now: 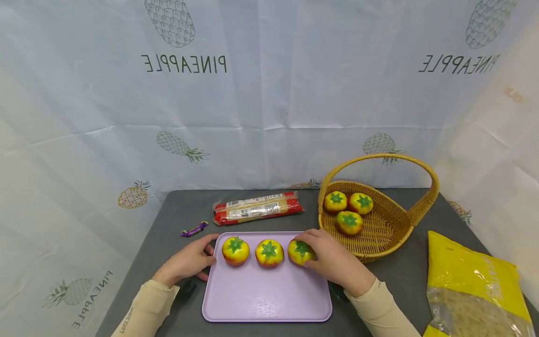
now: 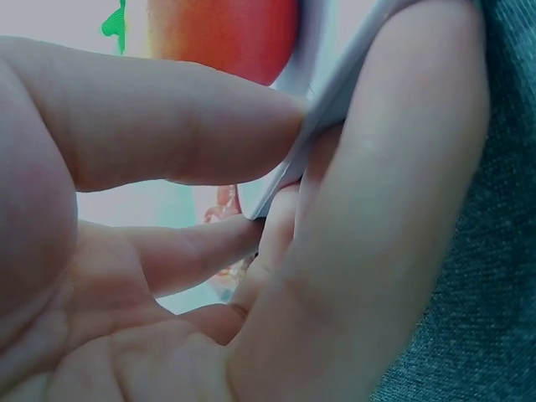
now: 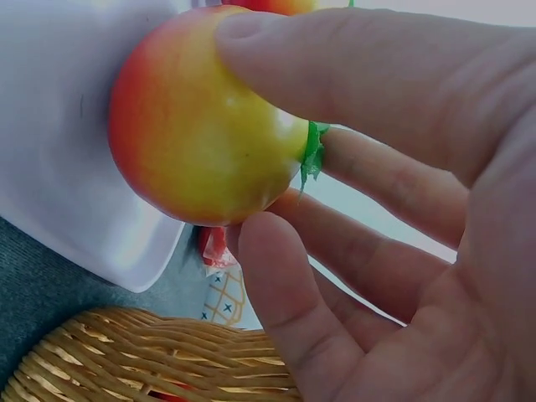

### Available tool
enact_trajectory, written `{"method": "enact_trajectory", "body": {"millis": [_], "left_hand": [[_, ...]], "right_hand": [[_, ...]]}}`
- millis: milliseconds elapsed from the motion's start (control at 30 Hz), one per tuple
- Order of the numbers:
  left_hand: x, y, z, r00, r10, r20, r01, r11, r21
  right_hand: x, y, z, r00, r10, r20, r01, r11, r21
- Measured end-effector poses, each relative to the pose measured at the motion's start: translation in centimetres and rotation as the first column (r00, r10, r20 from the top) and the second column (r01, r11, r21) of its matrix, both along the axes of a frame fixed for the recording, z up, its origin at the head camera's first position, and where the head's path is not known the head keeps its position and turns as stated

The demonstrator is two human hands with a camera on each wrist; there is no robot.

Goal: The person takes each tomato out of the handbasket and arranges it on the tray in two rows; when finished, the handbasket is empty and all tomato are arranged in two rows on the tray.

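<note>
A lilac tray (image 1: 269, 299) lies on the dark table. Three glossy yellow-red toy persimmons with green leaf caps stand along its far side: a left one (image 1: 236, 252), a middle one (image 1: 269, 255) and a right one (image 1: 298, 256). My left hand (image 1: 191, 260) grips the tray's left rim; the left wrist view has the thumb (image 2: 193, 126) on top and fingers beneath. With thumb and fingers, my right hand (image 1: 337, 260) holds the right persimmon (image 3: 201, 126) at the tray's far right corner. Whether that persimmon touches the tray is unclear.
A wicker basket (image 1: 385, 234) with a tall handle stands right of the tray, holding three similar persimmons. Behind the tray lies a red-ended noodle pack (image 1: 257, 209). A purple-wrapped candy (image 1: 194, 229) is at left, a yellow pasta bag (image 1: 471, 267) at the right edge.
</note>
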State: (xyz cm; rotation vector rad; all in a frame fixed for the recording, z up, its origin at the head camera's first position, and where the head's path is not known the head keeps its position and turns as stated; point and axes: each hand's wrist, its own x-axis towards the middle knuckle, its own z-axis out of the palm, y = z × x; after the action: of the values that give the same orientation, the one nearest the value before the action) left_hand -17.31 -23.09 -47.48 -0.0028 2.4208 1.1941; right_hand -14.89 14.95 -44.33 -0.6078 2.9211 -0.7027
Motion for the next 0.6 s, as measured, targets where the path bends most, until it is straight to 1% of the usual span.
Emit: {"method": "enact_trajectory", "body": {"millis": [200, 600], "left_hand": [[0.01, 0.07, 0.12, 1.0, 0.012, 0.003, -0.012, 1.0, 0.002], [-0.26, 0.03, -0.3, 1.0, 0.028, 0.01, -0.028, 1.0, -0.005]], "right_hand": [[0.05, -0.04, -0.06, 1.0, -0.01, 0.011, 0.01, 1.0, -0.004], [-0.06, 0.0, -0.2, 1.0, -0.006, 0.002, 0.006, 1.0, -0.019]]}}
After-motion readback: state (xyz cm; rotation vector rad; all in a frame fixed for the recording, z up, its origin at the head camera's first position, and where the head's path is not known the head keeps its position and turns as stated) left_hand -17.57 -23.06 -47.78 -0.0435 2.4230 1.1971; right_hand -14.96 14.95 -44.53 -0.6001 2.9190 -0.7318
